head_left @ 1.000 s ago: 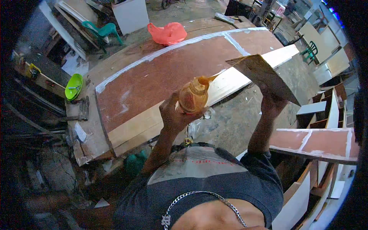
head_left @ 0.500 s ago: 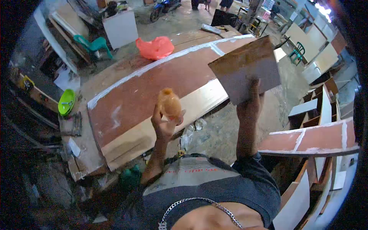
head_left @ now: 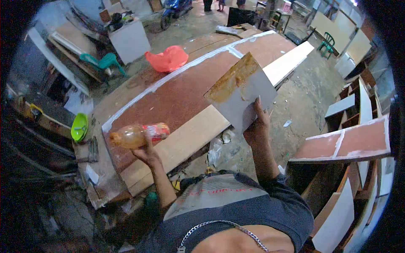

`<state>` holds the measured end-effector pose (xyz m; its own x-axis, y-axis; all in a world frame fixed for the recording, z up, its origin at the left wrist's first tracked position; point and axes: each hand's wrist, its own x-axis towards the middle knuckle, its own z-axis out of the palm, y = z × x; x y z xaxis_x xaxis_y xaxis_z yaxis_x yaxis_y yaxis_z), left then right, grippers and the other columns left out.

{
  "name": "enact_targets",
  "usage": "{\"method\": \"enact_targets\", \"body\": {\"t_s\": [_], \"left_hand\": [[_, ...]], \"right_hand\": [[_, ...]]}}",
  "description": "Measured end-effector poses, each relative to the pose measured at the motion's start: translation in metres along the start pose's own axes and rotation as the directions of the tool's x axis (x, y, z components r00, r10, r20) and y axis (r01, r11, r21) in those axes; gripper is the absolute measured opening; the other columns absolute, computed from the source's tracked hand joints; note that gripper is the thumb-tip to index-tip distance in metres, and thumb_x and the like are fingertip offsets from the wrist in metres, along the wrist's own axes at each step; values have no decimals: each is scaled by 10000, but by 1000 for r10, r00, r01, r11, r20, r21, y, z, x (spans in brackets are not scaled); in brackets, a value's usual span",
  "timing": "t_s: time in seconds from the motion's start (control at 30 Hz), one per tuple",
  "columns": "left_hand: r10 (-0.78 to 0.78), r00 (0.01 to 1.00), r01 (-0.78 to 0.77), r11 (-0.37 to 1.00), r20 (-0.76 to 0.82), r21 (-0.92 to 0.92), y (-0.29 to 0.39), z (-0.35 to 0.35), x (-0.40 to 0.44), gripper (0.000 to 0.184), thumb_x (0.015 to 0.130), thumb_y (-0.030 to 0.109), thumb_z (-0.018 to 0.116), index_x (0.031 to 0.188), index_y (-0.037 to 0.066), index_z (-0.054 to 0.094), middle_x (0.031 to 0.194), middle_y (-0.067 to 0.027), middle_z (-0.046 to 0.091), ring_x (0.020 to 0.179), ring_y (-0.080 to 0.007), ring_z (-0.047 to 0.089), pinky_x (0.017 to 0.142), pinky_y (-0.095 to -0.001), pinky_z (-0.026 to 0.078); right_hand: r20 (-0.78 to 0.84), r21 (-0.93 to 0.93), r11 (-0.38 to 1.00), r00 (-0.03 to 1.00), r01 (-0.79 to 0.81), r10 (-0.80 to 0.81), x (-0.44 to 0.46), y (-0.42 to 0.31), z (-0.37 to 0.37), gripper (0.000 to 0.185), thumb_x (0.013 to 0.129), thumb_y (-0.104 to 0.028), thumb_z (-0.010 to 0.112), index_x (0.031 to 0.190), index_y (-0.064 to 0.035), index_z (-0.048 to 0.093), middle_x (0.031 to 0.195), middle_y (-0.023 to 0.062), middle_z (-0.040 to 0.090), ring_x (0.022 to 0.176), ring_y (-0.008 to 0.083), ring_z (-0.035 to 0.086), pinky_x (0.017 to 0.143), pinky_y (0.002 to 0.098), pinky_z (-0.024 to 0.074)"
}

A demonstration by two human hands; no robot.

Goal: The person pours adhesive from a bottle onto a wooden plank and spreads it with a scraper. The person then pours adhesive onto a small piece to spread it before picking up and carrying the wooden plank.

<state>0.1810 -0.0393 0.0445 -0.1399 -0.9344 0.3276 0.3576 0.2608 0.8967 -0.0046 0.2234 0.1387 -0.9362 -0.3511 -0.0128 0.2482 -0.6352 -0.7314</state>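
My left hand (head_left: 147, 152) grips a clear plastic bottle (head_left: 131, 135) with amber contents and a red label. The bottle lies nearly sideways in the air, its mouth toward the left, over the panel. My right hand (head_left: 258, 122) holds a flat grey board (head_left: 249, 95) by its lower right side, thumb on its face. Yellow-brown paste (head_left: 234, 78) is smeared along the board's upper left part. Below both lies a large reddish-brown panel (head_left: 181, 99) with white filler along its curved edge. A pale wood strip (head_left: 190, 137) runs along the panel's near side.
On the table's far side sits a red plastic bag (head_left: 167, 59). A green bowl (head_left: 79, 127) is at the left edge. Another filler-marked panel (head_left: 346, 141) and open shelving stand at right. Green chairs, a motorbike (head_left: 174, 12) and people's legs are in the background.
The bottle has gone from upright to nearly sideways and moved left and down with my left hand. The board has tilted and moved left, so its paste-covered face now shows.
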Motion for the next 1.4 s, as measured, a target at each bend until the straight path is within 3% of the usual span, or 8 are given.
{"method": "enact_targets", "body": {"t_s": [0.33, 0.43, 0.67, 0.73, 0.93, 1.03, 1.13, 1.4], "left_hand": [[367, 840, -215, 902, -399, 375, -4, -192, 37, 793, 770, 116, 868, 1413, 12, 416, 1323, -130, 565, 1169, -239, 575, 1012, -388, 492], [258, 769, -159, 963, -585, 216, 11, -239, 31, 834, 740, 170, 898, 1409, 16, 424, 1328, -144, 559, 1175, -241, 571, 973, -386, 512], [436, 760, -147, 837, -481, 527, 29, -328, 27, 866, 715, 238, 917, 1403, 15, 440, 1313, -141, 558, 1158, -235, 574, 957, -380, 500], [532, 766, 1, 561, -361, 828, 38, -328, 32, 808, 707, 233, 919, 1350, 7, 485, 1260, -131, 585, 1128, -224, 584, 939, -378, 497], [26, 869, 148, 940, -493, 309, -12, -363, 77, 783, 631, 270, 961, 1268, 60, 557, 1214, -89, 602, 1111, -240, 580, 944, -399, 498], [-167, 884, 42, 959, -437, -280, -102, -402, 98, 727, 749, 352, 860, 1319, 50, 526, 1129, -85, 625, 1052, -283, 623, 927, -422, 512], [122, 980, -66, 946, -160, 318, -110, -405, 108, 740, 786, 447, 796, 1349, 59, 514, 1198, -107, 605, 1121, -300, 599, 949, -449, 505], [267, 964, -200, 713, 5, 672, -79, -395, 94, 1036, 711, 286, 899, 1488, 3, 275, 1442, -259, 385, 1366, -404, 370, 1126, -509, 322]], "right_hand": [[92, -14, 981, 976, -194, 195, -23, 59, 27, 478, 925, -256, 698, 1285, -13, 497, 1144, 119, 611, 1007, 235, 620, 885, 400, 543], [117, -136, 962, 960, -238, 254, -23, 90, 11, 475, 874, -201, 719, 1253, 9, 523, 1095, 127, 630, 961, 244, 636, 860, 409, 551], [21, -240, 887, 912, -394, 410, -75, 162, 26, 420, 857, -164, 714, 1211, 2, 559, 1069, 134, 644, 954, 239, 643, 815, 380, 546], [9, -219, 885, 906, -411, 424, -85, 177, 45, 419, 858, -165, 714, 1212, -1, 561, 1075, 132, 644, 965, 241, 643, 804, 374, 544], [39, -445, 786, 868, -429, 496, -140, 249, 102, 421, 856, -180, 728, 1194, 11, 565, 1114, 140, 643, 1014, 252, 641, 811, 398, 553], [70, -454, 782, 858, -428, 510, -156, 278, 132, 421, 858, -158, 720, 1208, 11, 556, 1119, 134, 632, 1009, 273, 645, 834, 426, 559], [124, -451, 795, 853, -407, 507, -170, 302, 154, 431, 850, -130, 711, 1224, 10, 549, 1118, 135, 622, 992, 287, 654, 845, 452, 571], [62, -503, 733, 827, -458, 559, -208, 330, 206, 483, 831, -137, 700, 1251, 15, 515, 1090, 133, 649, 992, 268, 649, 830, 422, 562]]}}
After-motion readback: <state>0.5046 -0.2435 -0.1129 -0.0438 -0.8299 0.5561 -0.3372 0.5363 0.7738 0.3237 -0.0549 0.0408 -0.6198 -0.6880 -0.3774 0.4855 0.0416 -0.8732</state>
